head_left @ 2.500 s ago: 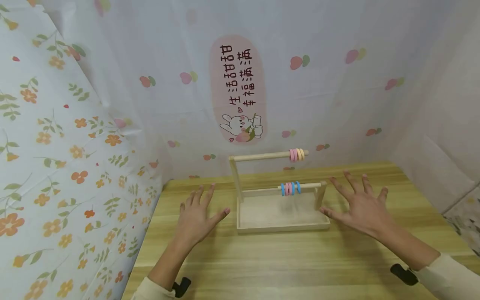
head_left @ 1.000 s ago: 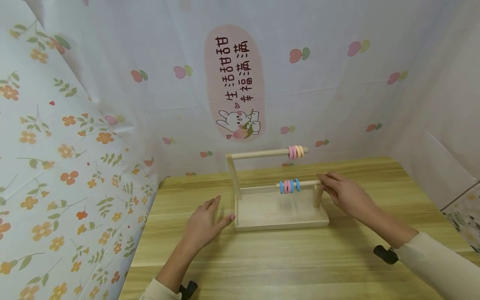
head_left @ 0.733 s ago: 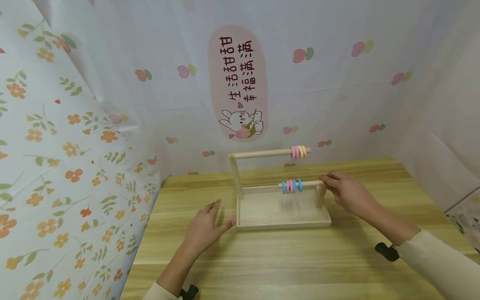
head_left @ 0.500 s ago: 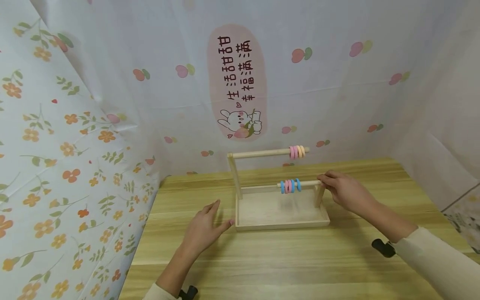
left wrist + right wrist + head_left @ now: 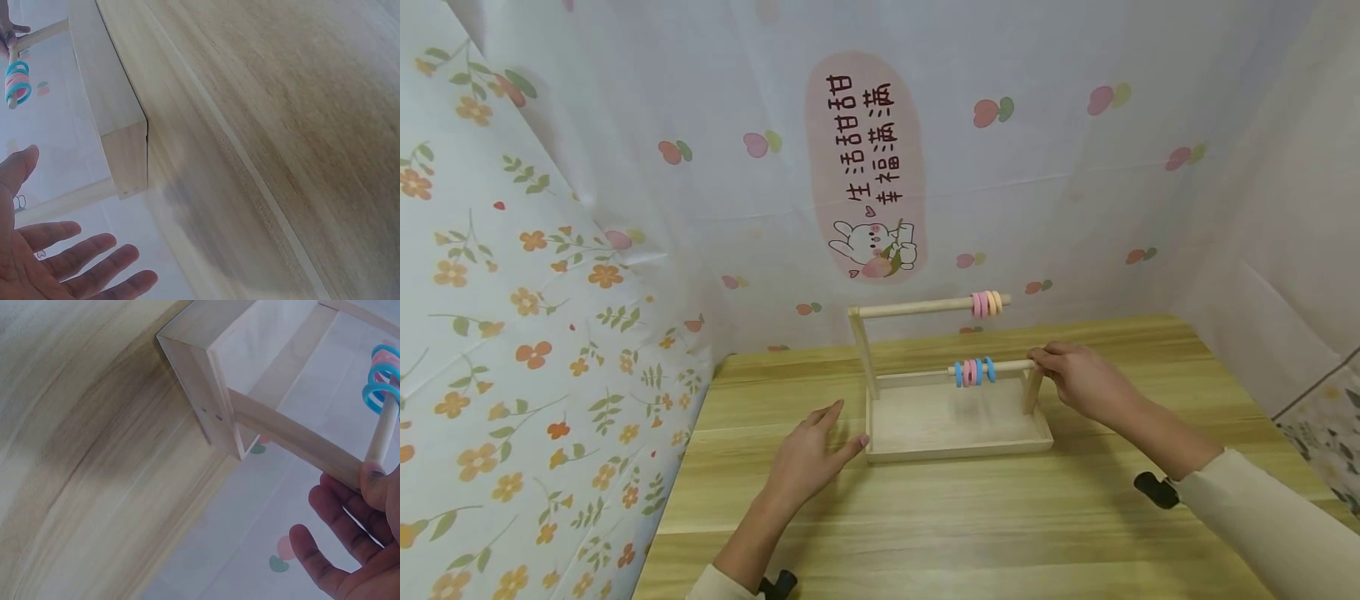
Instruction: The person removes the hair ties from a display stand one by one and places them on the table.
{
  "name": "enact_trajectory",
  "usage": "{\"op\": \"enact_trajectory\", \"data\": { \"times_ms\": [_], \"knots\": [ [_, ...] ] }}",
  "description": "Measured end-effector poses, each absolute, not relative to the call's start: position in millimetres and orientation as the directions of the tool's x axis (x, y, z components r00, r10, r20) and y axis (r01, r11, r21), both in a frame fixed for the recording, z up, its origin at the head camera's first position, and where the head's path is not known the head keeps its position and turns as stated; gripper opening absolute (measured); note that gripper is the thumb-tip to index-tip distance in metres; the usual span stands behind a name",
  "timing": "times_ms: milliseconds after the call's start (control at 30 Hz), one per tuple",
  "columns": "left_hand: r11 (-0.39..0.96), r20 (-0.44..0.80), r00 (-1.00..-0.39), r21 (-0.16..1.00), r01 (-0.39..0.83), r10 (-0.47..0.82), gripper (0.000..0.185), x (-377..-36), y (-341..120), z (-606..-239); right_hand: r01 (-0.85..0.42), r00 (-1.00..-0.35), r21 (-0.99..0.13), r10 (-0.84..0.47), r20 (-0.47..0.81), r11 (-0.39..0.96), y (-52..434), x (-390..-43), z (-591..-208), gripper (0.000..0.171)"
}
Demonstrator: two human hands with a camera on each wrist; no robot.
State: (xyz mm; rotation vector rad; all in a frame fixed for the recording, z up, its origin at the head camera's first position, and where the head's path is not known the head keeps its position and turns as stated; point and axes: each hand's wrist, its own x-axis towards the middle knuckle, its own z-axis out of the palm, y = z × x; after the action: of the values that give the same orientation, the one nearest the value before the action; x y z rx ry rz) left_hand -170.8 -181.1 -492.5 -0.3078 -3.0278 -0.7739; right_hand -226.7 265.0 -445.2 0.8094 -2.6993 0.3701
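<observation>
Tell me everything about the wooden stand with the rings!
The pale wooden stand sits upright on the wood-grain table. Its shallow rectangular tray carries a tall left post and a short right post, each with a horizontal round rod. Pink and pale-yellow rings hang on the upper rod, blue and pink rings on the lower rod. The right hand holds the short post's top.

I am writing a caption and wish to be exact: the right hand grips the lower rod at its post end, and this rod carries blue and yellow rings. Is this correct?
Not quite: the rings on the lower rod are blue and pink, not blue and yellow, as the head view shows. The right hand does grip that rod at its post end.
</observation>
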Motion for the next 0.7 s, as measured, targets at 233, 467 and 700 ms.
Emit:
{"op": "enact_trajectory", "data": {
  "times_ms": [233,467,700],
  "knots": [
    [0.853,0.095,-0.979,0.480,0.204,0.181,0.077,-172.4,-177.9,-490.0,-0.578,-0.784,-0.137,-0.502,0.365,0.804,266.0,-227.8,-446.0,0.029],
    [0.808,0.159,-0.972,0.542,0.230,0.170,0.069,-176.9,-168.4,-485.5,-0.581,-0.789,-0.148,-0.510,0.341,0.800,267.2,-228.5,-445.4,0.030],
    [0.774,0.160,-0.972,0.588,0.235,0.174,0.066,-184.8,-160.4,-483.7,-0.580,-0.794,-0.140,-0.518,0.319,0.803,268.8,-231.3,-442.8,0.029]
  ]
}}
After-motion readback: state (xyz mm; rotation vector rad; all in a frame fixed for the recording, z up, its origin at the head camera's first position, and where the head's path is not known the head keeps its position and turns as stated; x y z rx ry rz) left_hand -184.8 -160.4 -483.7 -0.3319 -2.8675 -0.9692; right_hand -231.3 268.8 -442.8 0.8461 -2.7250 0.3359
